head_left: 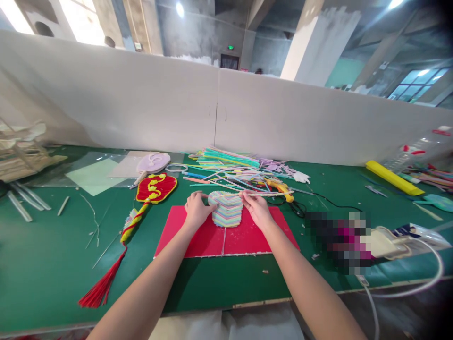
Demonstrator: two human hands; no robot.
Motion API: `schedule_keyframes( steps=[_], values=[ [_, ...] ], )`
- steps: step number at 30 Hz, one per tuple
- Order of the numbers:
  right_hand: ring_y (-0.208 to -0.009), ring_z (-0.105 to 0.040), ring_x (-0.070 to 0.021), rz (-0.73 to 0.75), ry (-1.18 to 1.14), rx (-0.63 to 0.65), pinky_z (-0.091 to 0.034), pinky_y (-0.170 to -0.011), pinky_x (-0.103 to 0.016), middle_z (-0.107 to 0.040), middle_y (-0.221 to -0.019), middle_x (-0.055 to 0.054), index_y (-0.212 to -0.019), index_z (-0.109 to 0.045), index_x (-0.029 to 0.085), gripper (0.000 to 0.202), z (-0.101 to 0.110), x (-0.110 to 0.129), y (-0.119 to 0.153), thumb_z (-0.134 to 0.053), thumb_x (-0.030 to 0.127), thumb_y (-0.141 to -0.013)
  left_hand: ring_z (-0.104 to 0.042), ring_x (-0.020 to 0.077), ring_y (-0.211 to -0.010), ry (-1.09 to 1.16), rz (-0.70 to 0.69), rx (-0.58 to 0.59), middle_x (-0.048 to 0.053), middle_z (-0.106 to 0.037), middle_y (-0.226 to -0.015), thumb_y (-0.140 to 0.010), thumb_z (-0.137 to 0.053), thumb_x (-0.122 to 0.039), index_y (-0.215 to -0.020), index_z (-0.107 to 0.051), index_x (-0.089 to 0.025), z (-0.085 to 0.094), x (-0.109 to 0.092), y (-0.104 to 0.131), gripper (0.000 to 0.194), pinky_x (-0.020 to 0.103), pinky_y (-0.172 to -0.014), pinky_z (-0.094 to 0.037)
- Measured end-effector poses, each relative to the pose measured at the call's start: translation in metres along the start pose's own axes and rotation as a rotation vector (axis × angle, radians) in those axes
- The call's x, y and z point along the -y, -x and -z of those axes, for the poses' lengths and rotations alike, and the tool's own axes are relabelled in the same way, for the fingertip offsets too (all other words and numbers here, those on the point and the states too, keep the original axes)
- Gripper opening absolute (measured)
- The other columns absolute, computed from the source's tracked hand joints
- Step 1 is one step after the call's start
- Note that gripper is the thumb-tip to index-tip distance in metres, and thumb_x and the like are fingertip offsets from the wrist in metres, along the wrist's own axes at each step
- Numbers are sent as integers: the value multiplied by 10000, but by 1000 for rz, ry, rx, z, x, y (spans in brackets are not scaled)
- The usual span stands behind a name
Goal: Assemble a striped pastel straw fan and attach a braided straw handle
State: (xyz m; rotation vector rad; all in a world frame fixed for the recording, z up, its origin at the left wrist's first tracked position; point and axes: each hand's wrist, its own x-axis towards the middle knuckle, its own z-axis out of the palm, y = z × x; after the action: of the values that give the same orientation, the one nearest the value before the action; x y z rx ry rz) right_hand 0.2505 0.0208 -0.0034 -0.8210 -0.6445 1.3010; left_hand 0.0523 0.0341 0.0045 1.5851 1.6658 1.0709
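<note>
A small panel of pastel pipe cleaners (227, 211), laid in chevron rows, is above a red board (279, 231) in the middle of the table. My left hand (198, 208) grips the panel's left edge between thumb and fingers. At the panel's upper right, my right hand (257, 211) pinches a pale pipe cleaner (271, 193) that runs along the top edge and sticks out to the right. A thin pale strand (223, 241) shows below the panel on the board. Just beyond my right hand lies a yellow-orange glue gun (283, 189).
Loose pipe cleaners (226, 158) are heaped behind the board. To the left lies a red-and-yellow fan (155, 189) with a red tassel (106, 281), near a lilac fan (153, 163). A yellow bar (394, 178) and plastic bottle (421, 151) are at right. A white partition (159, 99) stands behind.
</note>
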Motion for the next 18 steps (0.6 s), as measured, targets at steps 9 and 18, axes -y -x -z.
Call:
schedule_keyframes(
  steps=[9, 18],
  values=[
    [-696, -670, -105, -41, -49, -54, -554, -710, -188, -712, -746, -10, -721, -677, 147, 219, 7, -10, -8, -808, 222, -563, -651, 212, -862, 1001, 294, 500, 103, -694, -927, -625, -744, -204, -942, -630, -129, -11, -16, 20, 345, 307, -800, -487],
    [-692, -678, -109, -44, -58, -53, -555, -693, -168, -719, -740, -15, -719, -672, 142, 218, 5, -11, -8, -806, 223, -568, -668, 211, -842, 965, 333, 584, 65, -682, -1009, -629, -739, -135, -1097, -558, -220, -17, -23, 35, 508, 359, -785, -517]
  ],
)
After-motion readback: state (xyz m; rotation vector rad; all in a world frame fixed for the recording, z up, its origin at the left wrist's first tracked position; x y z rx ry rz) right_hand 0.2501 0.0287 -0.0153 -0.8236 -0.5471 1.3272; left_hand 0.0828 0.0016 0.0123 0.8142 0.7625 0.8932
